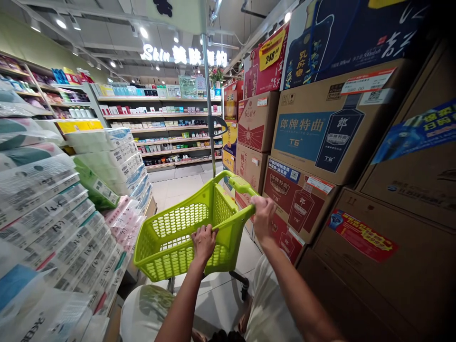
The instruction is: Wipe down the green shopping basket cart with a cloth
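Observation:
A lime-green plastic shopping cart [171, 270] stands turned sideways in front of me, its basket seemingly bare inside. My left hand [204, 242] grips the near rim of the basket, fingers curled over the edge. At the cart's right end, my right hand [263, 213] is closed around the end of the green handle [242, 184]. A thin grey pole [207, 95] rises by the cart's far corner, with a pale sign [178, 14] at its top. One dark caster wheel [244, 287] shows below.
Stacked tissue packs [42, 190] line the left side, close to the cart. Tall piles of liquor cartons [302, 137] wall off the right, near my right hand. Tiled floor [171, 190] leads to product shelves [160, 126] at the back.

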### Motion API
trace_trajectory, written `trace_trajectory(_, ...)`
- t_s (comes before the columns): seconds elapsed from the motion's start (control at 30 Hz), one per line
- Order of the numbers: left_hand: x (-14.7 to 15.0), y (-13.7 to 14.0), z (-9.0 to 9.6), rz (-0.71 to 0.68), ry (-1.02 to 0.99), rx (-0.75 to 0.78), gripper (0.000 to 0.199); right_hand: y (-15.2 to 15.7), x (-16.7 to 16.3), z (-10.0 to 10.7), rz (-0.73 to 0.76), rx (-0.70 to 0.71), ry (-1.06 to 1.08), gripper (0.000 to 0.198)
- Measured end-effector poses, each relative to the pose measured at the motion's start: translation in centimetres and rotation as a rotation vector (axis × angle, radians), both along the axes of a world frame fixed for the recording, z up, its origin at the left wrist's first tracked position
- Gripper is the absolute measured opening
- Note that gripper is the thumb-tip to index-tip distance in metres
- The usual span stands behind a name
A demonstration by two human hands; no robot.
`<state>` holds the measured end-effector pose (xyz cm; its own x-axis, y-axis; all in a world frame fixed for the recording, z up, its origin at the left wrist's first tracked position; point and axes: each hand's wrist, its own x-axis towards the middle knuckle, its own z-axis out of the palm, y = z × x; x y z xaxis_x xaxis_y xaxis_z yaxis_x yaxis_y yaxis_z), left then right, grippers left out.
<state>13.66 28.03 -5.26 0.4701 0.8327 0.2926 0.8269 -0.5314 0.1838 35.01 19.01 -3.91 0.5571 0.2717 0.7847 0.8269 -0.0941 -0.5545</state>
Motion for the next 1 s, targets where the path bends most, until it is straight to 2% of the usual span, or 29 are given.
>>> trace_trajectory(0.1, -0.1, 0.2, 0.2, -0.005, 0.003, -0.015, 0.032, -0.5, -2.5, -4.5, 0.044, -0.061, -0.209, 0.044)
trace_trajectory(0.17, -0.2, 0.4, 0.3, -0.010, 0.001, -0.027, 0.031, -0.7, -3.4, -6.1, 0.103, -0.083, -0.302, 0.045)
trace_trajectory(0.23, -0.1, 0.6, 0.3, -0.012, 0.004, -0.036, 0.031, -0.4, -2.7, -5.6, 0.108, -0.062, -0.308, 0.045)
trace_trajectory(0.33, 0.2, 0.6, 0.3, -0.002, 0.011, -0.029, 0.031, 0.9, -0.6, -3.1, 0.025, 0.039, -0.197, 0.039)
trace_trajectory(0.4, 0.5, 0.6, 0.2, 0.004, 0.010, -0.020, 0.032, 1.5, -0.6, -2.8, 0.001, 0.068, -0.148, 0.038)
trace_trajectory(0.47, 0.6, 0.6, 0.2, 0.003, 0.005, -0.017, 0.033, 1.2, -2.2, -4.6, 0.045, 0.030, -0.152, 0.038)
trace_trajectory(0.57, 0.7, 0.6, 0.1, -0.004, 0.003, -0.020, 0.033, -0.6, -5.6, -9.1, 0.179, -0.079, -0.216, 0.035)
trace_trajectory(0.63, 0.7, 0.7, 0.1, -0.005, 0.003, -0.022, 0.033, -1.3, -6.4, -10.7, 0.245, -0.127, -0.264, 0.033)
trace_trajectory(0.7, 0.8, 0.8, 0.1, -0.004, 0.005, -0.023, 0.034, -1.1, -5.7, -10.2, 0.234, -0.136, -0.261, 0.035)
trace_trajectory(0.83, 1.2, 0.8, 0.0, -0.001, 0.003, -0.022, 0.033, 0.8, -3.5, -7.3, 0.142, -0.055, -0.150, 0.038)
trace_trajectory(0.9, 1.4, 0.7, 0.0, -0.001, -0.001, -0.027, 0.032, 0.8, -3.9, -7.6, 0.157, -0.051, -0.109, 0.036)
trace_trajectory(1.0, 1.3, 0.6, 0.0, -0.012, -0.007, -0.036, 0.031, -0.8, -5.7, -10.0, 0.227, -0.084, -0.094, 0.031)
